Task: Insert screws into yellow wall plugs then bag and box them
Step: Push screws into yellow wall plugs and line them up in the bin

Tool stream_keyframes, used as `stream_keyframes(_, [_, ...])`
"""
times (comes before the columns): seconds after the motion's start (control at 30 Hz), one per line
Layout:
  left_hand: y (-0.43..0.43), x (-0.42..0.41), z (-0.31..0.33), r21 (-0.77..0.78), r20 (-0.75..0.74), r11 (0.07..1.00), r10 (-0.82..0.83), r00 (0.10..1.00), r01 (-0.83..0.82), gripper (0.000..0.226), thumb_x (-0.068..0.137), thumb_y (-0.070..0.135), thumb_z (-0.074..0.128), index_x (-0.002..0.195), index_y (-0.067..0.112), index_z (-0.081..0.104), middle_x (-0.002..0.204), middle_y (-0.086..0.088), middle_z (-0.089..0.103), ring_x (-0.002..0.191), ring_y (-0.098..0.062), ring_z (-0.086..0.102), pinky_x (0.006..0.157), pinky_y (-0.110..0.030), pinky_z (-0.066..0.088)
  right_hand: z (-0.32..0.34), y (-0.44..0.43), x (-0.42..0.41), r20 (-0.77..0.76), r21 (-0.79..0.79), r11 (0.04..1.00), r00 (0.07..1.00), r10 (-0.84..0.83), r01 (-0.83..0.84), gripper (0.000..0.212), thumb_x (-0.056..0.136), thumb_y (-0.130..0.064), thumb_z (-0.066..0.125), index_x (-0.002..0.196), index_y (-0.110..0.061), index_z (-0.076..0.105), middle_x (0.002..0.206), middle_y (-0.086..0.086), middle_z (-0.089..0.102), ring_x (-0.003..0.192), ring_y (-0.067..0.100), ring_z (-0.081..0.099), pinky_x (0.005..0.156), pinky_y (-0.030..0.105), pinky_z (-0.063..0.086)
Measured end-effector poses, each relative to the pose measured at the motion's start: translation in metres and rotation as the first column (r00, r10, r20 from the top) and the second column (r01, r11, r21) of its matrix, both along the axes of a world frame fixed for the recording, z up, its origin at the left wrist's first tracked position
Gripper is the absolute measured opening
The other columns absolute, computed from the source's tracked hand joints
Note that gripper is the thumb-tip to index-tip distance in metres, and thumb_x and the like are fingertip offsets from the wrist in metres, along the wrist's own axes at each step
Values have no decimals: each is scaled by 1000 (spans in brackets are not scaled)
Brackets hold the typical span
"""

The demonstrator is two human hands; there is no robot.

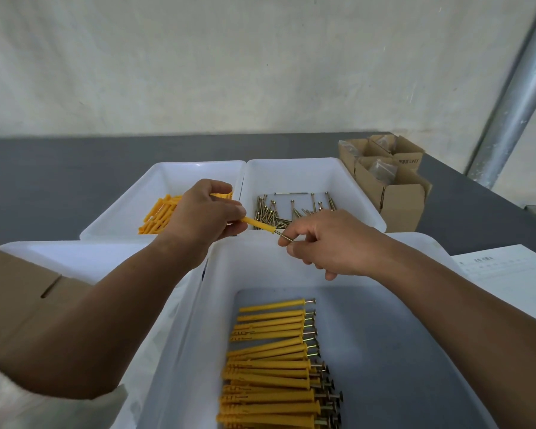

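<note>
My left hand [203, 213] pinches a yellow wall plug [259, 225] by its far end, holding it level above the bins. My right hand [328, 243] grips a screw [284, 236] whose tip sits in the plug's open collar. Loose yellow plugs [157, 216] lie in the far left white bin [167, 178], partly hidden by my left hand. Loose screws [291, 209] lie in the far right white bin [347, 187]. Several plugs with screws in them [276, 366] lie in rows in the near white bin [415, 351].
Small open cardboard boxes [390, 178] holding bagged parts stand at the back right. A printed paper sheet [508, 274] lies at the right. Another white bin [84, 258] and a cardboard flap [16, 289] sit at the near left. A metal pole [514, 97] rises at the right.
</note>
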State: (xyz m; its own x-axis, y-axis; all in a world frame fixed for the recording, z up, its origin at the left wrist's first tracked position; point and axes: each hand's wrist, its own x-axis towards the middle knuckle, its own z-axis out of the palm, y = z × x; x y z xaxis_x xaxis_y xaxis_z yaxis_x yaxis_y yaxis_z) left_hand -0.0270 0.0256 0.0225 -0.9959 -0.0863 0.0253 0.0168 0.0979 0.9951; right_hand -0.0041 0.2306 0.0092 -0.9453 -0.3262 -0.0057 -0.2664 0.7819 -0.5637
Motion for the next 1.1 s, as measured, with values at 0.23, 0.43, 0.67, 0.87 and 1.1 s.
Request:
stream_keyframes(0.23, [7, 5, -2, -47, -14, 997, -64, 998, 63, 35, 84, -6, 67, 113, 10, 57, 96, -11, 62, 78, -19, 67, 69, -30, 61, 3, -3, 3, -3, 26, 1000, 1000, 11, -11, 17, 95, -38, 58, 110, -37, 65, 81, -12, 61, 67, 18, 71, 71, 34, 60])
stream_keyframes(0.43, [12, 8, -3, -68, -14, 991, -112, 994, 111, 37, 84, -6, 68, 116, 10, 56, 93, -10, 64, 75, -19, 69, 65, -27, 60, 4, -4, 4, -27, -12, 1000, 999, 22, -22, 14, 93, -48, 57, 105, -42, 60, 84, -11, 63, 66, 15, 71, 71, 33, 61])
stream_keyframes(0.67, [13, 13, -3, -91, -10, 985, -145, 989, 143, 38, 84, -6, 68, 117, 10, 57, 91, -10, 64, 68, -15, 71, 64, -25, 59, 4, -6, 7, -45, -49, 998, 998, 46, -49, 10, 95, -48, 53, 98, -44, 62, 77, -10, 65, 62, 12, 71, 67, 30, 60])
stream_keyframes(0.87, [12, 15, -2, -121, -25, 986, -115, 993, 111, 33, 86, -1, 68, 116, 9, 59, 92, -12, 64, 73, -20, 70, 68, -29, 61, 4, -8, 11, 12, -18, 998, 998, 56, -55, 8, 94, -37, 60, 90, -36, 66, 79, -12, 63, 59, 8, 71, 71, 29, 57])
stream_keyframes(1.1, [5, 10, -2, -78, -51, 996, -56, 997, 51, 26, 85, -3, 66, 107, 9, 62, 95, -16, 61, 79, -20, 65, 68, -29, 60, 3, -12, 16, 96, 133, 985, 991, 97, -109, 10, 96, -30, 59, 87, -32, 65, 75, -17, 58, 63, 5, 71, 63, 23, 49])
